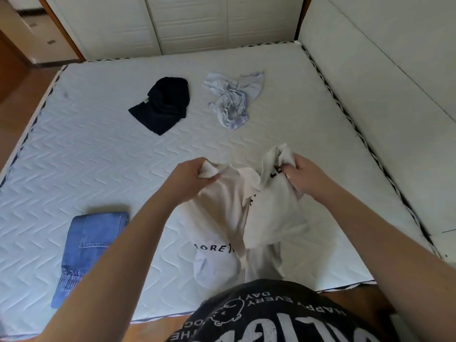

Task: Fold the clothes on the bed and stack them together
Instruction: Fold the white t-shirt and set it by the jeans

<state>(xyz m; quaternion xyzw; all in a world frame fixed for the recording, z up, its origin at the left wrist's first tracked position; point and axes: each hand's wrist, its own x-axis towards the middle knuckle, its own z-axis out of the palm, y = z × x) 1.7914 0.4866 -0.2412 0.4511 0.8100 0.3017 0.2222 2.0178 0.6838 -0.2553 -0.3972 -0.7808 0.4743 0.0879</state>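
Left hand (191,177) and right hand (304,176) each gripping bunched white T-shirt (246,213) above the bed (98,154), folded jeans (91,245) lower left, navy garment (164,104) and pale blue garment (234,99) crumpled farther back

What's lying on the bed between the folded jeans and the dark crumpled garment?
Nothing: in the head view, only bare quilted mattress stretches between the folded jeans and the dark crumpled garment.
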